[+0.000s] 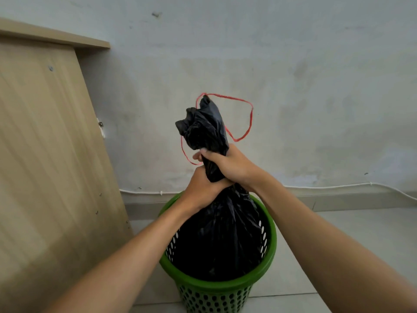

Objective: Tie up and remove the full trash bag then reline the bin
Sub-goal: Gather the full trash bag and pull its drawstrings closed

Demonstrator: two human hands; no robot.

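Note:
A black trash bag (222, 233) stands in a green perforated bin (269, 249) on the floor. Its top is gathered into a neck that rises above the rim. My left hand (202, 190) grips the neck low down, just above the bin. My right hand (230, 164) grips the neck right above the left one. The bunched bag mouth sticks up over my right hand. A thin red drawstring (249, 119) loops out of the mouth to the right, and a shorter loop hangs at the left.
A light wooden cabinet (49, 154) stands close on the left of the bin. A grey wall (316, 86) is right behind it, with a white cable (338, 186) running along its base. Pale floor tiles (370, 233) lie to the right.

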